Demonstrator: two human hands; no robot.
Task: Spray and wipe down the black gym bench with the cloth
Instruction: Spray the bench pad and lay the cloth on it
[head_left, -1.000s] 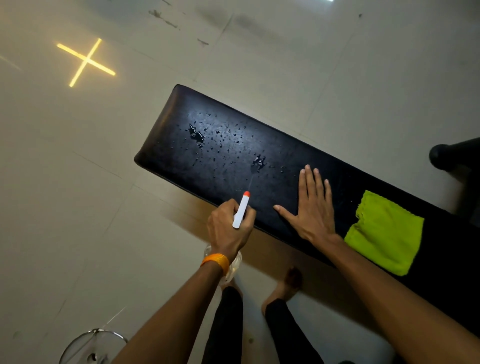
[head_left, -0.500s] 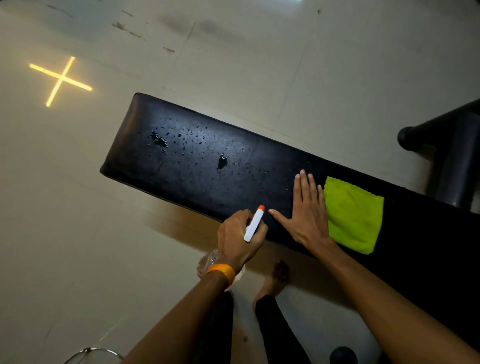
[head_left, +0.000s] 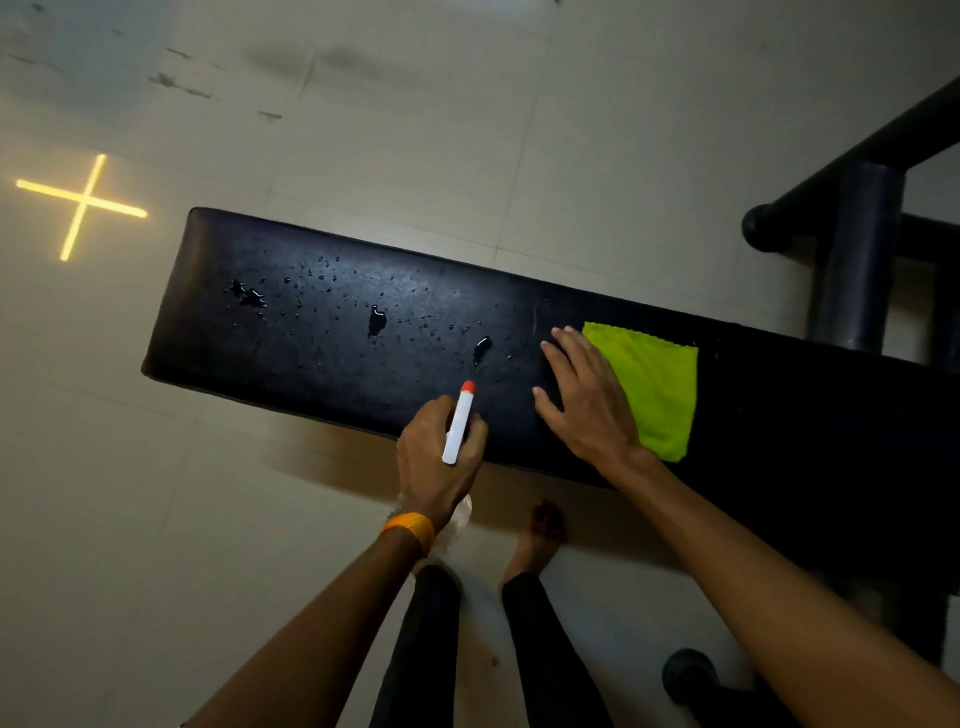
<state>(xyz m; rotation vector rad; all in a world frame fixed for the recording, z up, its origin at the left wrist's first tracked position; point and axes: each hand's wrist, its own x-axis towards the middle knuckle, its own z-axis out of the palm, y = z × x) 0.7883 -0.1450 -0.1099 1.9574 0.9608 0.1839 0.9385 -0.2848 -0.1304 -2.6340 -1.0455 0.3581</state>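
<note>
Our left hand (head_left: 441, 457) grips the spray bottle (head_left: 458, 423), nozzle toward the wet black gym bench (head_left: 322, 332); our right hand (head_left: 587, 400) rests flat, empty, touching the green cloth (head_left: 657, 384). We should mist evenly before wiping.

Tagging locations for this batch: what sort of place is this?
Probably a gym: a padded black bench stands on a pale tiled floor, with black tubular equipment frame beside it.
</note>
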